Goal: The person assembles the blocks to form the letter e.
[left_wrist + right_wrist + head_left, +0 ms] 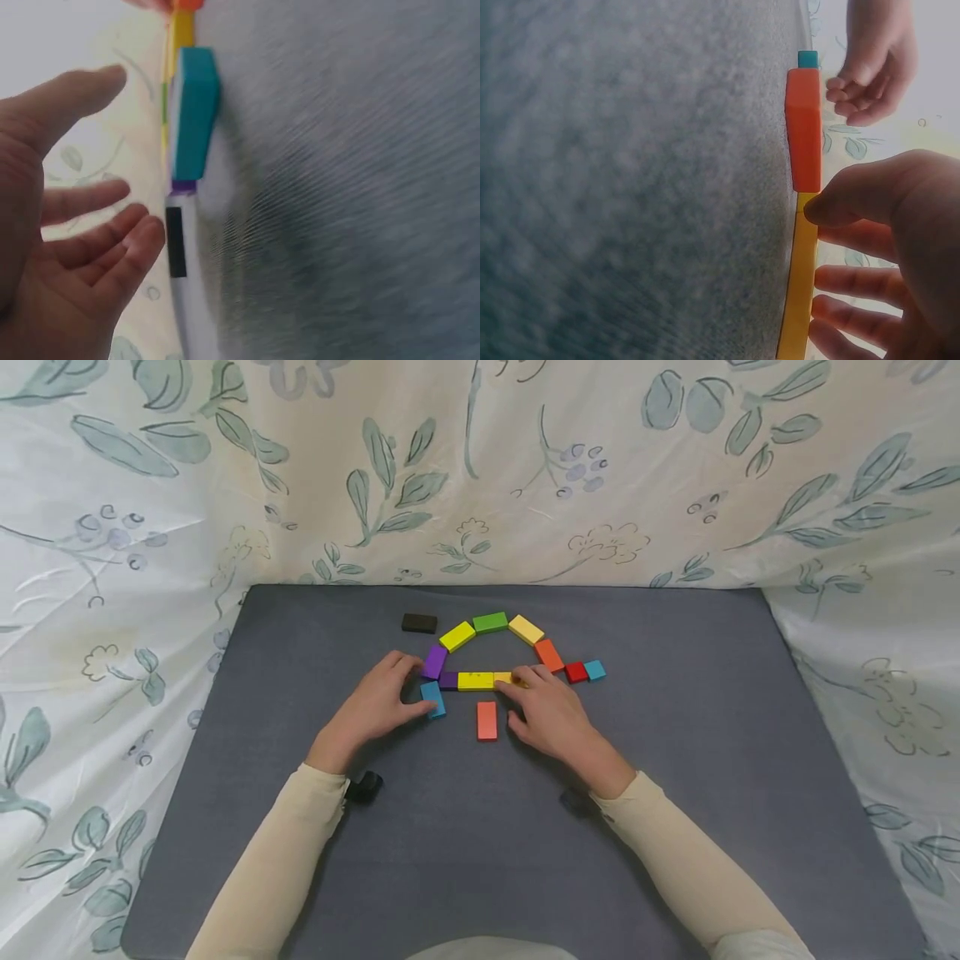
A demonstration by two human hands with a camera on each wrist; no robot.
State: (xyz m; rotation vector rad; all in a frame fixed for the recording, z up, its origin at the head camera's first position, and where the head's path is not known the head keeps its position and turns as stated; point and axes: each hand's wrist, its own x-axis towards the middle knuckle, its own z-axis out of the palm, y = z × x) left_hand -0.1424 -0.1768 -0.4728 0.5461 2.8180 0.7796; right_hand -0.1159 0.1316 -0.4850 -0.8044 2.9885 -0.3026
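Observation:
My left hand [378, 702] is at the left of a block arch, thumb and fingers spread. Its fingertips are by the tilted purple block [434, 662], and its thumb is by the blue block [432, 700]. The left wrist view shows a gap between thumb and fingers. My right hand [555, 714] lies over the right end of a straight row, fingers reaching across an orange-yellow block [502, 677], partly hidden. Left of it in the row are a yellow block [476, 682] and a dark purple block [448, 682]. A coral block [487, 722] lies in front, between the hands.
The arch continues with yellow [457, 637], green [491, 622], pale yellow [527, 629] and orange [549, 655] blocks. Red [576, 672] and light blue [595, 670] blocks sit at its right. A black block [419, 623] lies back left on the grey table [465, 860]. Patterned cloth [480, 510] hangs behind.

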